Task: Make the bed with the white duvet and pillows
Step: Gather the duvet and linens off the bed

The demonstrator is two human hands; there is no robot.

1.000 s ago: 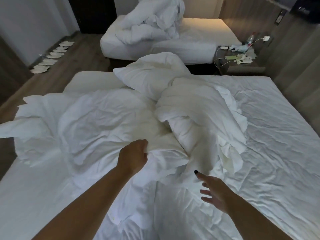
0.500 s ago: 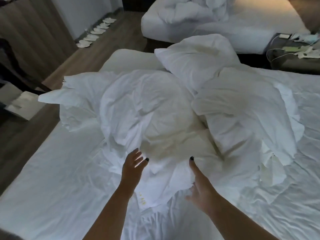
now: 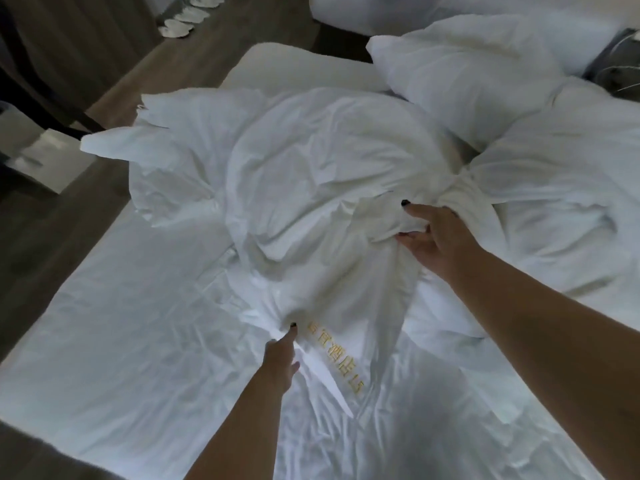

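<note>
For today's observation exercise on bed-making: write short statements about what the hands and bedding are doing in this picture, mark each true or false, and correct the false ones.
1. The right hand grips a fold of the white duvet. True.
2. The duvet lies spread flat over the bed. False: it is bunched in a heap.
3. Yellow embroidered characters show on the fabric beside the left hand. True.
4. A pillow lies on the floor. False: it rests on the bed beyond the heap.
5. The left hand hangs clear of the bedding. False: it pinches the fabric.
</note>
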